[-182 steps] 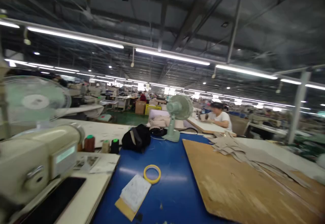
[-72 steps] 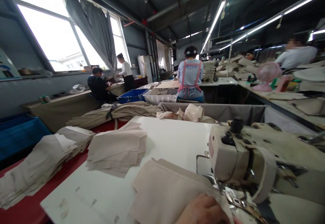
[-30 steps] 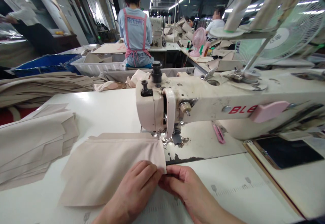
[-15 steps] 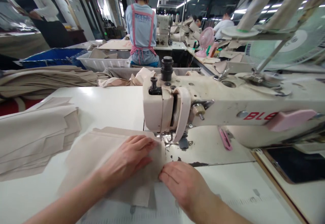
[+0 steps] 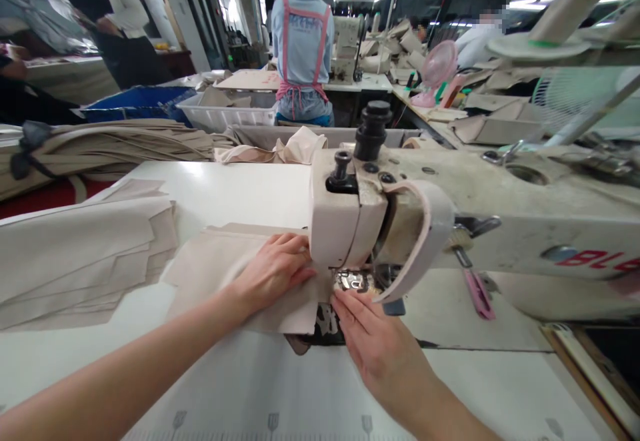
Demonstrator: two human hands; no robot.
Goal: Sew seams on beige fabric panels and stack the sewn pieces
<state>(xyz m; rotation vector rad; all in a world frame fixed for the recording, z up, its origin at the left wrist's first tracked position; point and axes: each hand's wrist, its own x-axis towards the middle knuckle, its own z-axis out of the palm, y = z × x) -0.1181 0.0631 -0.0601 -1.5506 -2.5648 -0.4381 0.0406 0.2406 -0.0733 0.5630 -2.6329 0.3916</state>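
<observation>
A beige fabric piece [image 5: 210,261] lies flat on the white table, its right edge at the presser foot [image 5: 356,282] of the sewing machine [image 5: 336,217]. My left hand [image 5: 273,273] rests flat on top of this fabric, fingers stretched toward the machine head, whose lower corner covers some fingertips. Just in front of the presser foot, my right hand [image 5: 383,344] has its fingers pressed together at the fabric's right edge. The thumb of that hand is hidden beneath.
Beige cut pieces [image 5: 75,254] lie stacked at left, with a long fabric bundle [image 5: 165,144] behind. Pink thread snips [image 5: 479,294] lie under the machine arm. A person [image 5: 303,47] sits ahead; another person [image 5: 107,21] stands at far left.
Both hands and the fabric have moved forward, away from me, further along the presser foot. The fabric's near edge has drawn up toward the machine. My view has shifted left and closer.
</observation>
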